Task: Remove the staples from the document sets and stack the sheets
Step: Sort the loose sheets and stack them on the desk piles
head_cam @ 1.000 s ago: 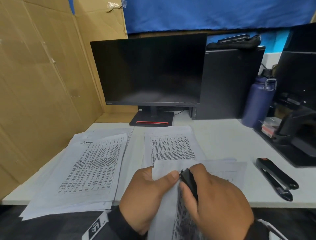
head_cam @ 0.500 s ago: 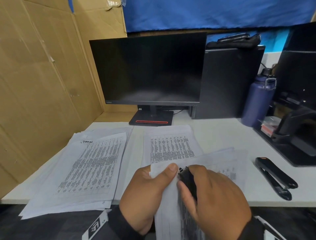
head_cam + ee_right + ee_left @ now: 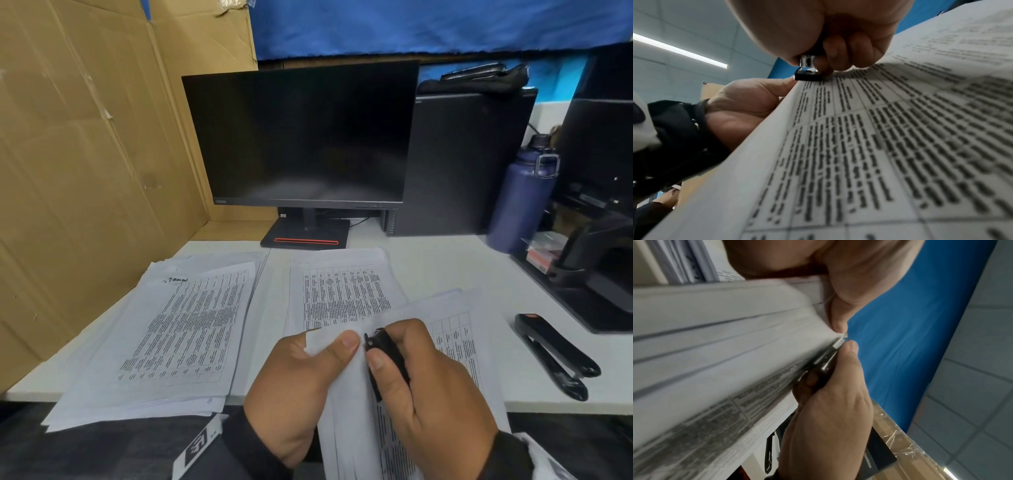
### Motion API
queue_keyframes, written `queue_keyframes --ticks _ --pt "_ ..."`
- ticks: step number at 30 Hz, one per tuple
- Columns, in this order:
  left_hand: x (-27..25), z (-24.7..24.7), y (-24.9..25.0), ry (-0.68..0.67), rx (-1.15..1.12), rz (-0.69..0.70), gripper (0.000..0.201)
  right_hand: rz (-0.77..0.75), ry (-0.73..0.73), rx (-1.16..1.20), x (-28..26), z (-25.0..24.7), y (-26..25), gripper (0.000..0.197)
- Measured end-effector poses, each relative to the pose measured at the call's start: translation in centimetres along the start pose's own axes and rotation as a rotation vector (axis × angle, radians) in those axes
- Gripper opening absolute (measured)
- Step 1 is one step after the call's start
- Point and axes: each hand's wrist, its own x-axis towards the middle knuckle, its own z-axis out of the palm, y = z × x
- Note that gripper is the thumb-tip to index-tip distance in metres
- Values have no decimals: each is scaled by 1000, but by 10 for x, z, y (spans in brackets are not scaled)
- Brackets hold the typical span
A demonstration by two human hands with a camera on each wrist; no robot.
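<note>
My left hand (image 3: 308,377) pinches the top corner of a stapled document set (image 3: 452,342), thumb on top, lifted above the desk's front edge. My right hand (image 3: 428,387) grips a small black staple remover (image 3: 387,356) whose metal tip (image 3: 839,342) sits at that corner beside the left thumb (image 3: 837,321). In the right wrist view the remover (image 3: 807,71) presses on the printed sheet (image 3: 879,146). Loose printed sheets lie in a pile (image 3: 178,329) at the left, and another printed pile (image 3: 342,291) lies in the middle of the desk.
A black stapler (image 3: 555,353) lies on the white desk (image 3: 445,267) at the right. A dark monitor (image 3: 301,137) stands behind, with a blue bottle (image 3: 520,202) and a black tray (image 3: 589,281) at the right. Cardboard (image 3: 85,171) walls the left side.
The held set has tilted, its right side lifting and its corner rising a little. The staple remover's tip now shows clear of the left thumb.
</note>
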Motion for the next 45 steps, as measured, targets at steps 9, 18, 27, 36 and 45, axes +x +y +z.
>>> queue_keyframes --ticks 9,18,27,36,45 --pt "3 -3 1 19 -32 -84 21 22 -95 -27 4 -3 0 51" --pt "5 -5 -2 116 39 -131 15 -271 34 -376 6 -7 9 33" --pt "26 -47 34 278 52 -125 19 476 -46 -376 30 -57 92 25" --pt "23 -42 36 276 47 -178 22 602 -182 -675 28 -50 146 37" --pt "12 -25 22 128 51 -210 26 -195 -30 -242 24 -20 -5 4"
